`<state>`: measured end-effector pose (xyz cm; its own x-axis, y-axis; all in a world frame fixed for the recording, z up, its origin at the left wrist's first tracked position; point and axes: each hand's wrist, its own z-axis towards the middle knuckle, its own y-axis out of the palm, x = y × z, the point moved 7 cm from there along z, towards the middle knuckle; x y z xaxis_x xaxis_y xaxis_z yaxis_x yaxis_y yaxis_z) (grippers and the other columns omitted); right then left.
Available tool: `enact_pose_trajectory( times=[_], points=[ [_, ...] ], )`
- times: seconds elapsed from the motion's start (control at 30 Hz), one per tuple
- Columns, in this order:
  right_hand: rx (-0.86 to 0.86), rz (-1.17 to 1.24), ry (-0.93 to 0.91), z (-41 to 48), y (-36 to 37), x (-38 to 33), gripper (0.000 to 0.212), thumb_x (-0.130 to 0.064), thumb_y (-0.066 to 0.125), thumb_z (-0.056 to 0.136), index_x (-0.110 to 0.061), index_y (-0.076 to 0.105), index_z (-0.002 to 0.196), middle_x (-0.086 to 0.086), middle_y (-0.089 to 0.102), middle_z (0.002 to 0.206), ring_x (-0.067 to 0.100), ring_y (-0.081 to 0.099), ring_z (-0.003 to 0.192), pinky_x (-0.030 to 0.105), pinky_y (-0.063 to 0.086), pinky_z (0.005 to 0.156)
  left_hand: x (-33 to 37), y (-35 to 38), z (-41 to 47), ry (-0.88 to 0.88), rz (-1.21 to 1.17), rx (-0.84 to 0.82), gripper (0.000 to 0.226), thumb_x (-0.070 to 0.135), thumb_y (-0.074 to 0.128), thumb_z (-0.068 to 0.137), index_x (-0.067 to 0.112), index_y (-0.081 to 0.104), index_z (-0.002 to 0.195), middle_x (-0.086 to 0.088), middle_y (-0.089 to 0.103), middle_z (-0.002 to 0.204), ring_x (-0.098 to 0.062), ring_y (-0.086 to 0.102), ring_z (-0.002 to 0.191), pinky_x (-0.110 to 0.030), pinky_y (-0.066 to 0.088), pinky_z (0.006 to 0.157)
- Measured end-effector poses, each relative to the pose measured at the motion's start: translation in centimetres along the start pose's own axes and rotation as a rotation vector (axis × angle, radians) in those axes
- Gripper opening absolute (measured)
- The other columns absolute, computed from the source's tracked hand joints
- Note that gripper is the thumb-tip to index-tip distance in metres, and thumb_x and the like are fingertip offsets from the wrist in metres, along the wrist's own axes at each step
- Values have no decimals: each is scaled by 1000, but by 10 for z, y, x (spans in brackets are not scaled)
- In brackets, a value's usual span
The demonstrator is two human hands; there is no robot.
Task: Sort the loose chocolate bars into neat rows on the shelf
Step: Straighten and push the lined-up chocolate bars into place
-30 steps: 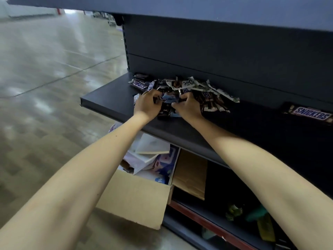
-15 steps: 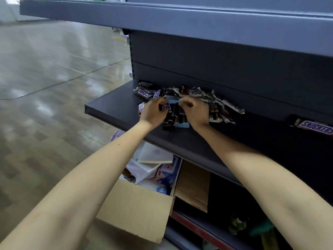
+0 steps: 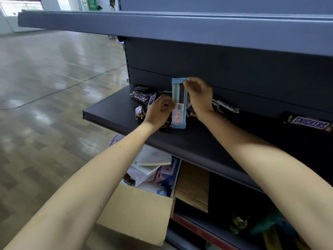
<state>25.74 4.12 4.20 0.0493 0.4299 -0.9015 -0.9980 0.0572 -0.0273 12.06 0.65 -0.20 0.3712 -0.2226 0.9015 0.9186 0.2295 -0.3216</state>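
Hands work at a dark grey metal shelf point(image 3: 111, 107). The right hand point(image 3: 198, 95) pinches the top of a long light-blue chocolate pack point(image 3: 178, 105) and the left hand point(image 3: 158, 110) grips its side, standing it upright on the shelf, probably to read its facing. Just behind, the hands hide the middle of a pile of dark-wrapped chocolate bars point(image 3: 142, 97), so their count is unclear. One Snickers bar point(image 3: 309, 122) lies well apart, cut off at the frame's right edge.
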Motion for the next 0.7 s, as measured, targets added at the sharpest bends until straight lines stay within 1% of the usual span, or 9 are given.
enact_pose_trajectory(
  times=[0.13, 0.2, 0.27, 0.33, 0.43, 0.5, 0.57, 0.63, 0.7],
  points=[
    [45, 155, 192, -1, -19, 10, 9, -10, 58, 91, -14, 61, 83, -4, 63, 79, 2, 61, 71, 16, 52, 68, 4, 23, -7, -72, -115, -203, 16, 31, 51, 93, 21, 59, 105, 8, 65, 98, -10, 62, 96, -26, 47, 85],
    [66, 356, 339, -5, -26, 18, 17, -9, 51, 94, -17, 57, 80, 1, 62, 81, 11, 62, 73, 23, 54, 66, 5, 42, -14, -202, -303, -365, 32, 44, 38, 96, 25, 57, 113, 4, 66, 102, -13, 63, 99, -29, 48, 88],
    [97, 591, 456, -8, -32, 24, 23, -7, 41, 98, -14, 53, 80, 3, 57, 77, 14, 56, 69, 24, 51, 62, 7, 60, -20, -326, -466, -462, 39, 49, 31, 96, 25, 60, 108, 1, 65, 100, -14, 63, 91, -29, 50, 86],
    [135, 798, 526, -13, -43, 28, 28, -7, 35, 99, -11, 53, 77, 3, 55, 66, 14, 50, 64, 24, 47, 59, 10, 78, -25, -395, -472, -532, 28, 41, 41, 96, 24, 64, 98, 3, 67, 97, -12, 63, 84, -23, 49, 81],
    [147, 958, 565, -19, -61, 32, 32, -15, 34, 99, -10, 55, 75, -1, 56, 51, 11, 52, 50, 22, 46, 58, 18, 101, -34, -343, -330, -637, 17, 30, 51, 93, 22, 66, 95, 6, 66, 88, -6, 60, 77, -16, 46, 66],
    [134, 892, 557, -22, -74, 31, 34, -19, 31, 99, -10, 57, 78, -1, 60, 51, 11, 56, 50, 22, 47, 60, 22, 106, -31, -267, -292, -600, 15, 21, 54, 92, 14, 65, 100, 3, 65, 87, -7, 60, 77, -16, 46, 62],
    [106, 770, 572, -26, -86, 32, 38, -27, 31, 100, -11, 59, 82, 1, 67, 61, 13, 64, 61, 26, 50, 66, 25, 104, -25, -209, -296, -482, 14, 15, 59, 89, 11, 64, 102, 2, 65, 86, -8, 61, 78, -19, 48, 68],
    [72, 624, 599, -30, -98, 39, 44, -44, 29, 99, -14, 61, 96, 5, 69, 91, 19, 64, 91, 33, 50, 86, 25, 100, -17, -192, -315, -347, 15, 12, 63, 86, 10, 64, 101, 5, 66, 84, -5, 62, 75, -22, 50, 73],
    [45, 534, 624, -33, -110, 48, 55, -56, 26, 96, -15, 59, 110, 6, 61, 117, 24, 55, 114, 40, 41, 104, 24, 97, -12, -182, -320, -257, 19, 11, 65, 85, 9, 65, 103, 7, 64, 80, -1, 60, 69, -15, 50, 67]
  ],
)
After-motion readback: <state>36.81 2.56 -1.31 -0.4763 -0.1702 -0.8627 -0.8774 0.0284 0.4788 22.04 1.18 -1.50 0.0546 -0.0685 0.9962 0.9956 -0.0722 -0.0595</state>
